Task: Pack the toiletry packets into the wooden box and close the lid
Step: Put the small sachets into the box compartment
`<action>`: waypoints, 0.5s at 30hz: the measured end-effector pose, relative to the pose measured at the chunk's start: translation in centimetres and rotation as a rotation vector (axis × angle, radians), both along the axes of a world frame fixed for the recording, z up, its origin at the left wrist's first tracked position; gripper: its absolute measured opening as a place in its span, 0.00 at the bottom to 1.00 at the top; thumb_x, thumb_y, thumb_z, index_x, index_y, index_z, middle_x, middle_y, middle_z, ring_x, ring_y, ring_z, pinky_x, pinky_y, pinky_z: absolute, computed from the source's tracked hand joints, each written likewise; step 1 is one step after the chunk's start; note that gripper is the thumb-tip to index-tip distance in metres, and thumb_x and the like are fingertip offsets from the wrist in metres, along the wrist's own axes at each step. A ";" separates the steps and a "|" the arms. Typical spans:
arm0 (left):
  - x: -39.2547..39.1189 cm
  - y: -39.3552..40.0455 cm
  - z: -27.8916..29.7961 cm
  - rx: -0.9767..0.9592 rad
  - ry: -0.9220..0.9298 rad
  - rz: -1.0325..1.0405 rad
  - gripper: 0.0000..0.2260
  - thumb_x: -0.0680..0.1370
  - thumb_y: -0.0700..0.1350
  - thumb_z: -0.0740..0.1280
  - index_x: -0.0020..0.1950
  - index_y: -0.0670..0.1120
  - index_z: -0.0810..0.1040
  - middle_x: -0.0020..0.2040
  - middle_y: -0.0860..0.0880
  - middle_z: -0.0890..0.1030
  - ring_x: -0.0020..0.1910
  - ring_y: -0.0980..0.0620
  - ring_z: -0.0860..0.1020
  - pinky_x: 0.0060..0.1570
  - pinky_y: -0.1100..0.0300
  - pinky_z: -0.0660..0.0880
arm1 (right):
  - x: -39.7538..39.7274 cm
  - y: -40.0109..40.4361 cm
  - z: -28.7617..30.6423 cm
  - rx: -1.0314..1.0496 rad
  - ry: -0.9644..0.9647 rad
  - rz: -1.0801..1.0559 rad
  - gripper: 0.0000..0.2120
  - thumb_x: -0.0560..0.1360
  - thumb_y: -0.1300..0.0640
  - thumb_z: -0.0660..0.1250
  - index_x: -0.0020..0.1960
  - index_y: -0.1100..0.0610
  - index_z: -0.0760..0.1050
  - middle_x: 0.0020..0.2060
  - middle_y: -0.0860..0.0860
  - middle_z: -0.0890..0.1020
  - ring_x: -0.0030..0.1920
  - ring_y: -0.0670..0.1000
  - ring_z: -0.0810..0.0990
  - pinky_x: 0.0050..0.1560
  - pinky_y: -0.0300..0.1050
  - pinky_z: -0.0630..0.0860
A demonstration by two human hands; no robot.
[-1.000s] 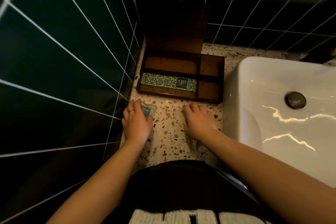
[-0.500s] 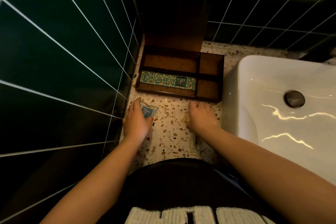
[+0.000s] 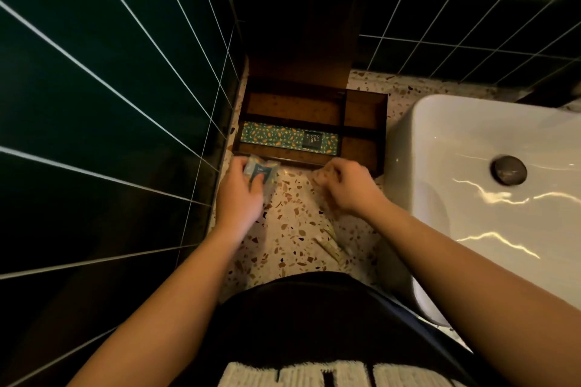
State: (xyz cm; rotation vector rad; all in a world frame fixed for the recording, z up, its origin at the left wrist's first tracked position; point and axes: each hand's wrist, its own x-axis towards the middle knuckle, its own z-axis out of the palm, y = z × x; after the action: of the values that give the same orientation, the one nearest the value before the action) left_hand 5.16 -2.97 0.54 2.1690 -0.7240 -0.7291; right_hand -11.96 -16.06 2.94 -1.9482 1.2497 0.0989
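The wooden box point(image 3: 381, 132) stands open on the terrazzo counter, its lid point(image 3: 301, 50) upright against the back wall. A long green patterned comb packet point(image 3: 283, 136) lies in the front left compartment; the other compartments look bare. My left hand point(image 3: 239, 196) holds a small clear packet with a blue label point(image 3: 261, 168) just at the box's front left edge. My right hand point(image 3: 353, 188) is curled at the box's front edge, fingers closed on the top of a long clear packet point(image 3: 328, 242) that trails back along the counter under my wrist.
A white sink point(image 3: 471, 141) with a dark drain plug point(image 3: 508, 170) sits close on the right. Dark green tiled walls close in on the left point(image 3: 110, 104) and behind. The narrow terrazzo counter point(image 3: 292, 223) runs between wall and sink.
Both hands have moved forward from the counter to the box's front edge. The left hand carried the small packet with it; the right hand's fingers have curled shut on the clear packet.
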 end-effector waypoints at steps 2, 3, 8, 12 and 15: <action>0.5 -1.1 1.0 -0.048 0.017 0.036 0.18 0.81 0.40 0.66 0.69 0.52 0.68 0.60 0.53 0.79 0.54 0.55 0.80 0.38 0.71 0.76 | 0.7 -1.0 1.1 -0.028 -0.053 -0.022 0.13 0.81 0.62 0.61 0.62 0.56 0.78 0.56 0.56 0.82 0.56 0.57 0.81 0.48 0.41 0.71; 0.9 -1.7 1.3 -0.075 0.023 0.035 0.22 0.81 0.39 0.65 0.73 0.54 0.66 0.63 0.54 0.77 0.56 0.57 0.79 0.38 0.74 0.75 | 1.1 -1.6 1.6 -0.030 -0.078 -0.036 0.14 0.80 0.63 0.61 0.63 0.56 0.78 0.57 0.56 0.82 0.57 0.56 0.80 0.50 0.41 0.72; 3.4 -5.2 1.8 -0.099 -0.034 -0.036 0.21 0.82 0.40 0.64 0.72 0.57 0.69 0.68 0.50 0.76 0.64 0.51 0.77 0.56 0.53 0.81 | 3.9 -4.4 2.8 -0.087 -0.208 -0.071 0.11 0.80 0.62 0.62 0.60 0.55 0.77 0.54 0.53 0.82 0.52 0.51 0.80 0.46 0.37 0.74; 4.9 -8.1 1.7 -0.033 -0.035 -0.058 0.19 0.81 0.39 0.65 0.66 0.60 0.72 0.65 0.47 0.77 0.62 0.46 0.78 0.54 0.47 0.82 | 6.0 -5.8 2.3 -0.167 -0.188 -0.047 0.09 0.81 0.60 0.62 0.60 0.55 0.75 0.52 0.54 0.82 0.46 0.52 0.81 0.38 0.38 0.74; 5.8 -9.5 1.1 0.073 -0.094 -0.107 0.21 0.79 0.39 0.64 0.58 0.67 0.71 0.63 0.47 0.77 0.62 0.42 0.76 0.59 0.40 0.78 | 7.4 -6.2 1.3 -0.166 -0.113 0.032 0.11 0.80 0.62 0.63 0.61 0.57 0.76 0.57 0.57 0.81 0.55 0.57 0.80 0.48 0.44 0.74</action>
State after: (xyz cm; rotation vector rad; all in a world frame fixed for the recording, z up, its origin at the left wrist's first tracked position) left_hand 10.98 -12.50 1.69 2.2568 -0.8807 -0.7220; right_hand -4.56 -22.31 4.21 -2.0854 1.1844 -0.1000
